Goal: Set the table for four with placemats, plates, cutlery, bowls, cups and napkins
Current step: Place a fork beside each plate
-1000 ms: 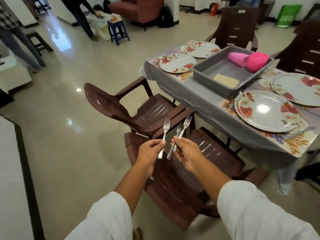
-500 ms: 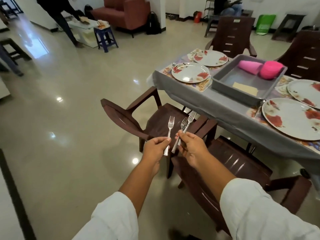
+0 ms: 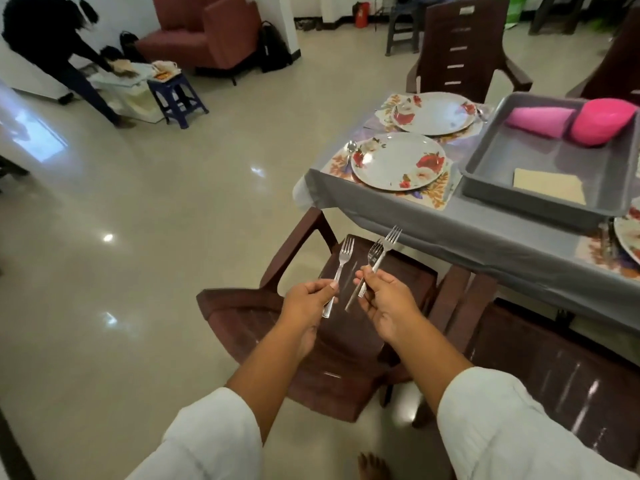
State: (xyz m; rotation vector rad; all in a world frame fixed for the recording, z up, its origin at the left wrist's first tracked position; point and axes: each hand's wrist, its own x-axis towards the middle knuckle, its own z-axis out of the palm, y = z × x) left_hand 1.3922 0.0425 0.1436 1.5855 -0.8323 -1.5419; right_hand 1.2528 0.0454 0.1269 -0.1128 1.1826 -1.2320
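Two forks (image 3: pixel 380 259) pinched in right hand (image 3: pixel 389 301), one fork (image 3: pixel 342 268) in left hand (image 3: pixel 307 301).

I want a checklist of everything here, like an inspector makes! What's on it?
Surface: grey tablecloth, floral placemat under each plate.
Job's things: near plate with a spoon beside it, far plate; grey tray holds pink cups, pink bowls, a napkin.
Clutter: nothing seen.
Hands: left hand pinches one fork; right hand holds two forks.
Cables: nothing seen.
Surroundings: brown chairs, red sofa, a person bending by a blue stool.
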